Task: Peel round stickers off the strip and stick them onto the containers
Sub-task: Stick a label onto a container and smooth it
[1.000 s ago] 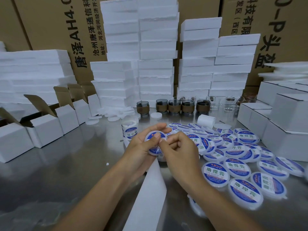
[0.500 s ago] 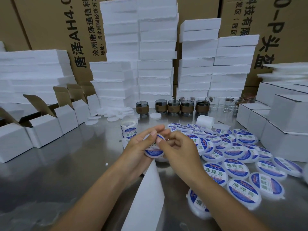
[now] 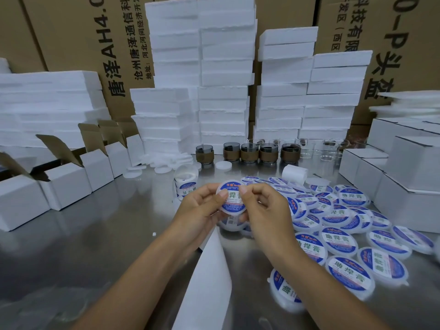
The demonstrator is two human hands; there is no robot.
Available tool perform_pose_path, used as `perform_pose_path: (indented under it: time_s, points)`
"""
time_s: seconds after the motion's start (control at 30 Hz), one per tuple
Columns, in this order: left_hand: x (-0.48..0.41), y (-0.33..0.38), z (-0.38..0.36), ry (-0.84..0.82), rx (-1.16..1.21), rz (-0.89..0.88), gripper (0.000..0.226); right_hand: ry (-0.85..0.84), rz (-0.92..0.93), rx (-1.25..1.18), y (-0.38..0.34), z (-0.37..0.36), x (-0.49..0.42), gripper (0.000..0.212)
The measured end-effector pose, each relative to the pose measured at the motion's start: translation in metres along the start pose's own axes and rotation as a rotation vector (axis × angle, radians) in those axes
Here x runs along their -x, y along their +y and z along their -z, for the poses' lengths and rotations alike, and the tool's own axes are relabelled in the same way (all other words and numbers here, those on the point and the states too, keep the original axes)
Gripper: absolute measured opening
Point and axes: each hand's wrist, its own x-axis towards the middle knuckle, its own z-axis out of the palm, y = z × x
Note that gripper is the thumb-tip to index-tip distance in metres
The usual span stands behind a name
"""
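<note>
Open white boxes (image 3: 64, 184), brown flaps raised, line the left edge of a steel table (image 3: 95, 246). Behind them are stacks of white foam slabs (image 3: 223, 103) and brown cartons (image 3: 78, 44) printed "唐泽AH4.0". Bare tabletop lies between those boxes and the person's forearms.

Near centre a roll of stickers (image 3: 185, 184) stands upright, just behind the left hand (image 3: 200, 210). That hand and the right hand (image 3: 264, 210) together hold one round white container (image 3: 233, 211) above the table. The fingers curl round its rim, and both thumbs press on the sticker (image 3: 234, 198) on its lid. Between the thumbs the green characters "焊膏" show under a blue band.

The strip (image 3: 209, 282), plain white backing paper, curls up from the bottom edge below the left wrist; whether a hand holds it cannot be told.

Along the back stands a row of dark cups (image 3: 249, 153) in brown sleeves, then clear glass cups (image 3: 307, 148).

To the right, labelled containers (image 3: 338, 241) reading "助焊膏" overlap in a heap, crowding the table up to closed white boxes (image 3: 409, 186). The right-hand carton (image 3: 400, 44) reads "头盔".
</note>
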Motion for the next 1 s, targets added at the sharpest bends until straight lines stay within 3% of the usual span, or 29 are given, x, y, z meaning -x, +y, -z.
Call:
perform_pose_path:
  time_s: [0.07,0.2,0.43,1.0]
  points:
    - [-0.0004,0.0005,0.0006,0.016,0.024,-0.020,0.035,-0.048,0.004,-0.022,0.0000,-0.0001,0.0015,0.003]
    - [-0.0011,0.0005,0.0018,0.047,0.042,-0.044,0.038,-0.125,0.005,0.047,0.0037,-0.0026,0.0037,0.014]
    - [-0.0015,-0.0049,0.0021,0.014,-0.113,-0.060,0.047,0.002,-0.002,0.007,0.0018,-0.0012,0.0029,0.024]
    - [-0.0021,-0.0067,0.0041,0.025,-0.197,-0.063,0.037,0.026,0.037,0.028,0.0033,0.0024,0.0022,0.016]
